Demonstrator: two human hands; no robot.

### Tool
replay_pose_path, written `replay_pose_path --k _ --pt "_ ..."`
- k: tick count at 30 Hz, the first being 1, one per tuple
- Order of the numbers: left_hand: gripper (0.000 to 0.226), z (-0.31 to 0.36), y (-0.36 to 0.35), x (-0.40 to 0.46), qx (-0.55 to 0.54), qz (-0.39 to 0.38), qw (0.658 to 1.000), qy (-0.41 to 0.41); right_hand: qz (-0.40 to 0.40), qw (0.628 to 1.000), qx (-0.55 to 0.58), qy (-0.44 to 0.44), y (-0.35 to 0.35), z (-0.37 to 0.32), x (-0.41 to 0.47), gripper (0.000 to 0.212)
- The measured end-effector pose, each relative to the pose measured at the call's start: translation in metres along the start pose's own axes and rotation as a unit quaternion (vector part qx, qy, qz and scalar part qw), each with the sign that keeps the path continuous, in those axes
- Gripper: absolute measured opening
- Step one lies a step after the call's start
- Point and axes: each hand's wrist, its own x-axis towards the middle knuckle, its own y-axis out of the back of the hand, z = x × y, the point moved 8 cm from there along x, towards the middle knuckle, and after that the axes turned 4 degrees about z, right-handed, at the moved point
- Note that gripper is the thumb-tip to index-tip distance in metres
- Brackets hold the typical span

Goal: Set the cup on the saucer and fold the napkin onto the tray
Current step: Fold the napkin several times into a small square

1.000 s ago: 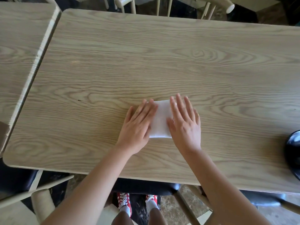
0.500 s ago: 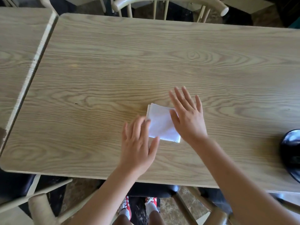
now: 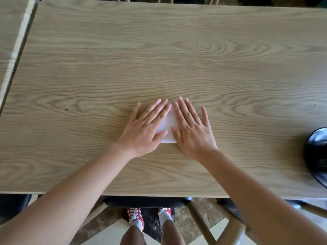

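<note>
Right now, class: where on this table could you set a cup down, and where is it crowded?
Bare wood lies beyond the fingertips to the table's far edge, and left of the left hand. It is crowded mid-table, where that hand and the right hand press the napkin, and at the right edge by the black object.

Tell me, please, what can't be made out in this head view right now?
- Napkin: mostly hidden under the left hand and right hand; its folds can't be counted.
- Black object: cut off by the right edge; unidentifiable.
- Cup, saucer: not in view.
- Chairs beyond the table: cut off by the top edge.
</note>
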Motion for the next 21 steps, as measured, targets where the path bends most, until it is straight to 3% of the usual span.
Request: replay_pose_path --k 6,11,15,17,21 --pt "0.060 0.002 0.003 0.000 -0.037 0.017 0.998 0.050 -0.011 1.000 -0.005 -0.011 0.002 -0.001 0.001 0.062" --pt "0.059 -0.006 0.009 -0.020 -0.098 0.077 0.969 0.212 0.020 0.992 0.038 -0.120 0.010 0.003 -0.013 0.064" --pt "0.033 -0.009 0.027 -0.030 -0.060 0.135 0.947 0.286 0.118 0.961 0.061 -0.241 0.032 0.012 -0.026 0.047" --pt "0.024 -0.008 0.034 -0.027 -0.079 0.148 0.940 0.297 0.118 0.945 0.097 -0.288 0.035 0.018 -0.026 0.031" --pt "0.023 -0.013 0.032 -0.021 -0.177 0.144 0.911 0.343 0.092 0.878 0.245 -0.400 0.027 0.033 -0.025 0.019"
